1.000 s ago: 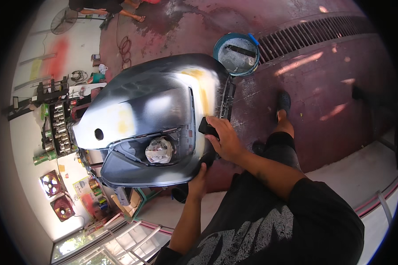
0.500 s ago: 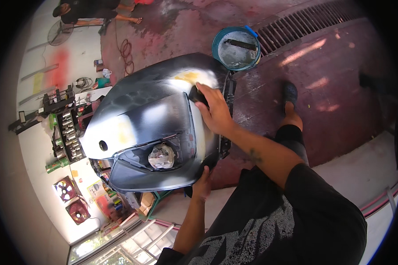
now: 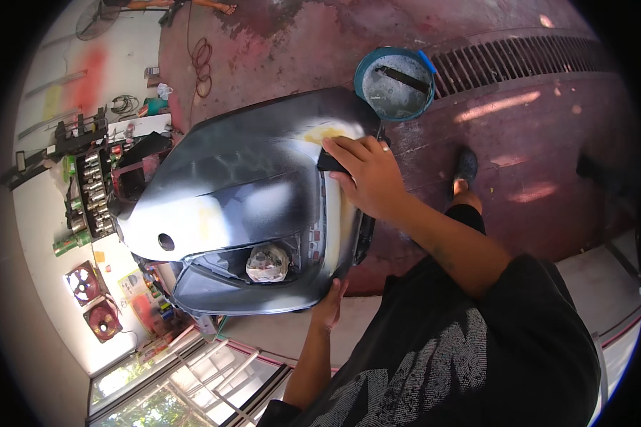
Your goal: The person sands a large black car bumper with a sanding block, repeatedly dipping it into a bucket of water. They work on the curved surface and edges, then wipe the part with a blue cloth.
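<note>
A car bumper (image 3: 253,206), dark grey with white and yellowish patches, spans the middle of the view. On its upper right side my right hand (image 3: 374,174) is closed over a black sanding block (image 3: 329,161), pressing it flat against the surface beside a yellowish patch. The fingers cover part of the block. My left hand (image 3: 327,307) grips the bumper's near edge, with some fingertips hidden behind it. In the bumper's opening sits a round bundle in crumpled wrapping (image 3: 267,263).
A teal bucket (image 3: 367,92) of cloudy water, with a dark strip across it, stands beyond the bumper by a floor grate (image 3: 513,65). Shelves with cans (image 3: 95,188) line the left wall. A coiled hose (image 3: 201,67) lies on the reddish floor. Another person's leg shows at the top.
The view has shifted, and the other person has mostly left the frame at the top. My right hand stays on the block against the bumper; my left still grips the edge.
</note>
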Motion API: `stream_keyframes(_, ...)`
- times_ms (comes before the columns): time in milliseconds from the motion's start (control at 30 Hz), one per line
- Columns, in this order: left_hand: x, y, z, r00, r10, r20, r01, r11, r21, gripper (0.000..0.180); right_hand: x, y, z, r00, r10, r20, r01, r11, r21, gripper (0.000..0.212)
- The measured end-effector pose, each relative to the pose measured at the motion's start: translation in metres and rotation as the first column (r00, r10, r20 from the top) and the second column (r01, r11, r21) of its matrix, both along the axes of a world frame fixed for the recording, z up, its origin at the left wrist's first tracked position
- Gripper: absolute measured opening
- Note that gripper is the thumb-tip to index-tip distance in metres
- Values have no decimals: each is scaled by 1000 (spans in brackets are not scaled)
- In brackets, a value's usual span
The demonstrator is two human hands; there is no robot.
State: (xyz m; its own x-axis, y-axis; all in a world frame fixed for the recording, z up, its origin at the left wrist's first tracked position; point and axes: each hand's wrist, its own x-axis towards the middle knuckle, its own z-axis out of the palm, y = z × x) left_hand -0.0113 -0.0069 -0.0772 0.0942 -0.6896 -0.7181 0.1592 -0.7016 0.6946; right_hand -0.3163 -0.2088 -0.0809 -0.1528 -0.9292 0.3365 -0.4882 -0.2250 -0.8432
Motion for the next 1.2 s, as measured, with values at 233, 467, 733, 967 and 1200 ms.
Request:
stream_keyframes(233,-6,-5,-1,997,83,-7,-83,997,8,55,1,-59,13,998,-23,64,28,997,-67,60)
stream_keyframes(467,-6,-1,-10,995,100,12,-100,994,-35,52,-73,-17,-7,800,394,453,-551,781,293,95)
stream_keyframes(733,-7,-5,-15,985,164,61,-165,986,14,48,-76,-63,24,699,693,176,-684,577,446,111)
stream_keyframes(967,-17,-9,-8,973,212,87,-218,973,78,53,-92,-52,-3,665,721,193,-730,574,372,109)
stream_keyframes(1200,-17,-12,-4,964,265,16,-263,944,201,67,-82,-67,21,659,752,-5,-684,602,412,106)
